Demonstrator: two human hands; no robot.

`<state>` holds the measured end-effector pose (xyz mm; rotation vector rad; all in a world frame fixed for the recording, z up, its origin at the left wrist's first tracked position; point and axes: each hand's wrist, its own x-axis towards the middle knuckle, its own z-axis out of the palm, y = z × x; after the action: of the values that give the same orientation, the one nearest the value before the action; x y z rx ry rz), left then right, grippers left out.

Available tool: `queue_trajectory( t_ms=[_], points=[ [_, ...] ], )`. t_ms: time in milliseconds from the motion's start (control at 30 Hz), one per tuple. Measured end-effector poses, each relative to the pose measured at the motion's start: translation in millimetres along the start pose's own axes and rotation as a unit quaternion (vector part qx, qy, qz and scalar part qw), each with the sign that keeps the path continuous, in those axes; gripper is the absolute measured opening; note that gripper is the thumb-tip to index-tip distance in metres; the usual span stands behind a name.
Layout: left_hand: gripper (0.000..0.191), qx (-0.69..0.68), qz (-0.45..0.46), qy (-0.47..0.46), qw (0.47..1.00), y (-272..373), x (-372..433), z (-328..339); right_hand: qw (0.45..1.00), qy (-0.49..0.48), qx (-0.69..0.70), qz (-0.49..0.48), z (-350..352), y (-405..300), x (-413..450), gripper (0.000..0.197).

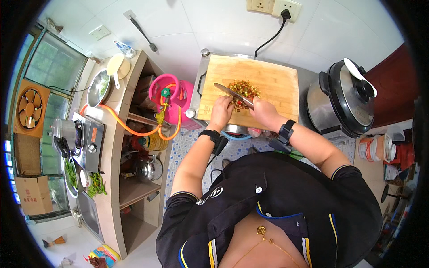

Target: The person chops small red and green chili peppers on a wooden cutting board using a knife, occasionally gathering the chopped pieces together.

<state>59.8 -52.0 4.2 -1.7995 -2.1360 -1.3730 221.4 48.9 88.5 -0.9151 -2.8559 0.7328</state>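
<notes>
A wooden cutting board lies before me on a metal stand. On it is a pile of finely chopped red and green pieces, probably chili peppers. My right hand grips the handle of a kitchen knife. The blade points to the upper left and lies across the near side of the pile. My left hand rests on the board just below the blade, its bent fingertips close to the knife and some chopped bits. Whether those fingers pinch anything is hidden.
A pressure cooker stands right of the board, a white spoon on its lid. To the left are a pink gas cylinder with an orange hose and a tiled counter bearing a gas stove and green peppers.
</notes>
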Motion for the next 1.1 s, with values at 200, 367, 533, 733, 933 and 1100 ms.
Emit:
queue_trajectory(
  t_ms=[200, 367, 533, 733, 933, 1100],
  points=[
    [0.033, 0.003, 0.006, -0.006, 1.0, -2.2, 1.7, -4.9, 0.998, -0.05, -0.016, 0.039, -14.8, 0.1, 25.7, 0.027],
    [0.045, 0.021, 0.03, -0.061, 0.997, 12.3, 10.3, -21.1, 0.994, -0.094, -0.045, 0.024, -47.9, -28.8, 33.2, 0.028],
    [0.037, 0.017, 0.03, -0.074, 0.997, 7.8, 7.9, -8.4, 0.998, -0.054, -0.034, 0.019, -20.3, -7.2, 8.4, 0.025],
    [0.031, 0.006, 0.028, -0.051, 0.998, 5.4, -1.2, -2.0, 0.999, 0.015, -0.026, -0.042, -2.4, 6.8, -6.2, 0.025],
    [0.034, -0.001, 0.035, -0.027, 0.999, 8.3, 2.1, -2.9, 0.999, -0.029, -0.012, 0.037, -9.5, 3.3, 6.6, 0.028],
    [0.034, 0.02, 0.018, -0.03, 0.999, 6.1, 7.1, -7.2, 0.994, -0.089, -0.065, 0.027, -50.7, -23.4, 22.4, 0.029]
  ],
)
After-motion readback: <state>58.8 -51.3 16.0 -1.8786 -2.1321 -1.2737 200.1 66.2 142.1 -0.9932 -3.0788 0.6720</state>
